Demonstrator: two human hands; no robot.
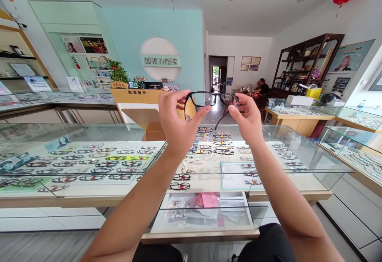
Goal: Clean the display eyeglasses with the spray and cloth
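A pair of black-framed eyeglasses (218, 94) is held up in front of me, above the glass display case. My left hand (179, 115) is closed on the glasses' left side, its thumb below the lens and fingers behind the rim. On the other side my right hand (247, 117) pinches the frame near the right lens. One dark temple arm hangs down between the hands; the other curves beside my left hand. Below lie rows of eyeglasses (223, 152) inside the case.
A glass display case (89, 134) spans the front. Beneath it, an open drawer (205, 226) holds papers and plastic bags. A reception counter (135, 95) stands behind, with a potted plant (117, 71). A seated person (264, 87) is at the back, beside a dark shelf (304, 61).
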